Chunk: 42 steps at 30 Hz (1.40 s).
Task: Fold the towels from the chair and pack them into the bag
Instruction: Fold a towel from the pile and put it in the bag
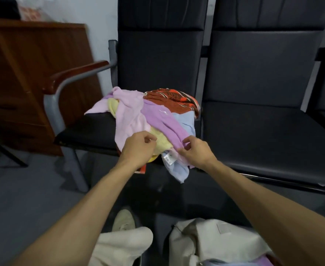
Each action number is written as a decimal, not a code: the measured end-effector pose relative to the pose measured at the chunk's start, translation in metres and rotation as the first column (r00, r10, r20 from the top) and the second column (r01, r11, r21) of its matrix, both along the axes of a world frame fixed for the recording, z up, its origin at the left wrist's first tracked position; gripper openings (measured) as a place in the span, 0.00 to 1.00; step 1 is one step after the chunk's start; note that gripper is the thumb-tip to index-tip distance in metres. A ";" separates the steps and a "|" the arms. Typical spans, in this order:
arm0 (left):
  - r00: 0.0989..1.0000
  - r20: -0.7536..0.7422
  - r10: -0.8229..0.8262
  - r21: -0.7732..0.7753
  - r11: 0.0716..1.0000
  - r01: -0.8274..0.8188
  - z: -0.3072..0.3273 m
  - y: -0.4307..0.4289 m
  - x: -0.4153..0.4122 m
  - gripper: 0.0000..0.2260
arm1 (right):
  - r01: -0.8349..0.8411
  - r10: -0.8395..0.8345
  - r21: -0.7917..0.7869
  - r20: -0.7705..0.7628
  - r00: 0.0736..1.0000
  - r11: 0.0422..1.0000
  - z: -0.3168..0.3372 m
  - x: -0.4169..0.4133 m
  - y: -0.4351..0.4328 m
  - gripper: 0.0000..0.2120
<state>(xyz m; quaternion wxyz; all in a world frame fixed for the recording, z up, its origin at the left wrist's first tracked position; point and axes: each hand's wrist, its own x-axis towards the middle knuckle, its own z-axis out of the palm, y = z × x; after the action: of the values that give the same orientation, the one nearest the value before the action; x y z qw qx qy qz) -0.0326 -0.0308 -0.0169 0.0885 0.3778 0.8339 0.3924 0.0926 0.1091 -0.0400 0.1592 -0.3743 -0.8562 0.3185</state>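
Fingertips of the right hand pinch the near end of the purple towel, probably to draw it out of the heap so that it can be folded alone. The left hand has curled fingers at the border between the yellow towel and the pale pink towel; whether it holds cloth cannot be told.

All towels lie unfolded in one heap on the chair seat. The light blue towel hangs over the front edge, and a red patterned cloth is at the back. The cream canvas bag stands on the grey floor under the right forearm, close enough for easy packing; purple and blue cloth shows at its bottom.

The chair has dark padding and a wooden armrest. A second dark chair stands beside it on the right, and a wooden cabinet on the left.
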 end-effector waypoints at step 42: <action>0.730 0.576 0.367 0.138 0.837 -0.530 -0.040 0.007 -0.040 0.09 | -0.188 0.119 -0.309 -0.230 0.966 0.932 0.023 -0.032 -0.029 0.08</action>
<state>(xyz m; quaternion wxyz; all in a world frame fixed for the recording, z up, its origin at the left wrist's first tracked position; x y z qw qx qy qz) -0.0724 -0.0234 -0.0573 0.1582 0.0488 0.7756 0.6092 0.0604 0.0804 -0.0166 0.1576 -0.2918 -0.7965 0.5056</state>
